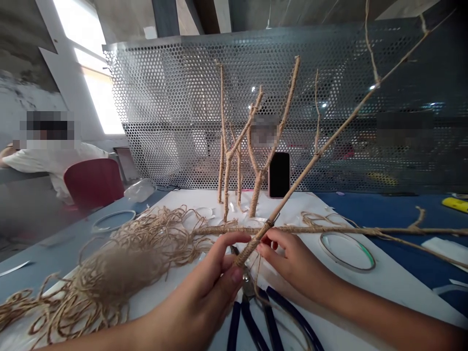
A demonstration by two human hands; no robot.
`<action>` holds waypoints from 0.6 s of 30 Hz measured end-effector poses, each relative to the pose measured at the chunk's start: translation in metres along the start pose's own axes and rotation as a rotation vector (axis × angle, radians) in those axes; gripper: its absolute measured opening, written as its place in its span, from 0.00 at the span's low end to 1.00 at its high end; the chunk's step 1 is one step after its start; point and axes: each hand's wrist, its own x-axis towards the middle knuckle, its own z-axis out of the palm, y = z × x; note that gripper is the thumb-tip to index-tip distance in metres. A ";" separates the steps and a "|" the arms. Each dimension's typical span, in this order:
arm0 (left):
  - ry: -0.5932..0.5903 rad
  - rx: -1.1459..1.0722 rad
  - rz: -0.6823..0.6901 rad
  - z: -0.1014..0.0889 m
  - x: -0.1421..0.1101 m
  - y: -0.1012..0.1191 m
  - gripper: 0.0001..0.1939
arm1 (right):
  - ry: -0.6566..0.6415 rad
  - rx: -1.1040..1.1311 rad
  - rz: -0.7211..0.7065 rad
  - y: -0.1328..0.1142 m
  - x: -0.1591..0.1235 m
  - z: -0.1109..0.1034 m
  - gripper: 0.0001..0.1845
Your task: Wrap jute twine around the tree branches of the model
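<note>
My left hand [214, 280] is closed round the lower end of a long bare branch [303, 173], which slants up to the far right. Brown twine [250, 251] is wound round that lower end. Against the branch, just above the wrapping, my right hand [288, 256] pinches the twine, and a loose strand hangs below its fingers. Under both hands lie cutting pliers [247, 287] with dark blue handles, partly hidden. Behind them a long twine-wrapped branch [336, 230] lies across the table. A big tangle of loose twine [120, 263] spreads to the left.
Twine-wrapped forked branches [227, 180] stand against a perforated metal screen [175, 117], near a phone [279, 175]. Tape rings [373, 263] lie on the white sheet [307, 202] and blue table [365, 204]. A person [54, 165] sits far left by a red chair [95, 180].
</note>
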 end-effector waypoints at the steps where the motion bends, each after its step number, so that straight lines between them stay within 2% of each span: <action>1: -0.003 -0.020 -0.004 0.000 0.000 -0.001 0.19 | -0.013 0.019 0.027 0.002 0.001 0.000 0.07; 5: -0.040 -0.172 -0.062 -0.002 0.002 -0.005 0.20 | -0.087 0.062 0.045 0.007 0.005 0.002 0.09; 10: -0.221 -0.314 -0.194 -0.008 0.008 0.002 0.16 | -0.082 0.029 0.011 0.008 0.007 0.004 0.11; 18: -0.255 -0.445 -0.167 -0.010 0.009 0.005 0.16 | -0.094 -0.014 -0.011 0.007 0.007 0.004 0.11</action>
